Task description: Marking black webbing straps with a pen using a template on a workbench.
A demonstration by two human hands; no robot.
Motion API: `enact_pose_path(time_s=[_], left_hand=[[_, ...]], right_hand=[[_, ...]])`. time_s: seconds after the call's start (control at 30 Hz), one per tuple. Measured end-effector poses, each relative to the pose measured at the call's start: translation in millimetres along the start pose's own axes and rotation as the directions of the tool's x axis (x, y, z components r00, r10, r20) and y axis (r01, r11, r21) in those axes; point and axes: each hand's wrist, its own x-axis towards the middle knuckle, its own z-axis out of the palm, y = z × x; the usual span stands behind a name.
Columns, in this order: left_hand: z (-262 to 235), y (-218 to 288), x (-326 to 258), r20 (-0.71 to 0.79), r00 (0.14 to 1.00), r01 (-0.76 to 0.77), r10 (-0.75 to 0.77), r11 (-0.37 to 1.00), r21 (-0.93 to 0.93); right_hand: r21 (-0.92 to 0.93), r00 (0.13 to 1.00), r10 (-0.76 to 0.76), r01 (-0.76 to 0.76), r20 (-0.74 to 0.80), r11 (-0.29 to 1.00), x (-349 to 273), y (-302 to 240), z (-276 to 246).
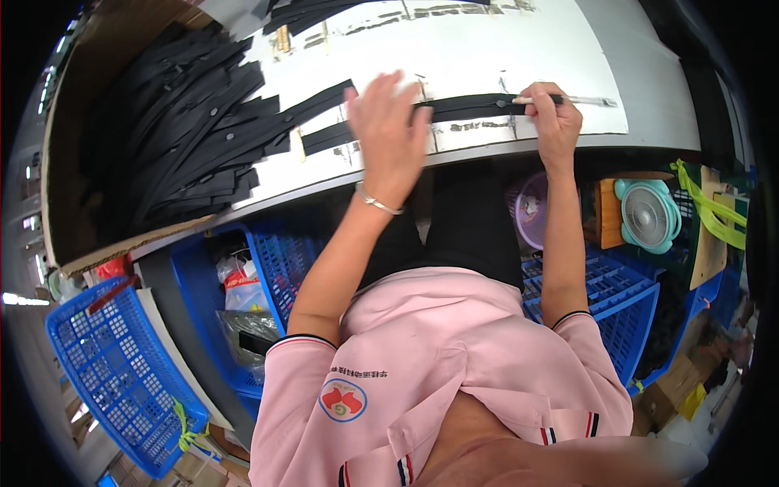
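A long black fabric strip (471, 107) lies across the white board, near its front edge. My right hand (554, 122) pinches a slim pen (588, 100) at the strip's right end. The pen lies nearly level, and its pale left tip is close to a small round grey dot (501, 103) on the strip. My left hand (387, 122), slightly blurred, is over the strip's left part with fingers spread, hiding some of it. I cannot tell whether it touches the fabric. Another black strip (320, 104) reaches from the pile toward my left hand.
A cardboard box (65, 146) at left holds a heap of black strips (178, 130). Dark smudges mark the white board (381, 57); more strips lie at its far edge. Below the table are blue baskets (114, 365), a purple basket (531, 211) and a turquoise fan (647, 214).
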Motion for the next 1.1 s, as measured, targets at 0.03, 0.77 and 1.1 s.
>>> enact_pose_path(time_s=[0.03, 0.77, 1.1], left_hand=[[-13, -19, -3, -0.016, 0.999, 0.037, -0.036, 0.997, 0.062], [-4, -5, -22, 0.141, 0.988, -0.054, 0.056, 0.998, -0.018], [4, 12, -26, 0.248, 0.96, -0.111, 0.131, 0.99, -0.091]], right_hand=[[0.01, 1.0, -0.002, 0.002, 0.006, 1.0, 1, -2, 2], [-0.626, 0.981, -0.191, 0.158, 0.014, 0.764, 32, -4, 45], [-0.618, 0.833, -0.361, 0.554, 0.42, 0.558, -63, -17, 36]])
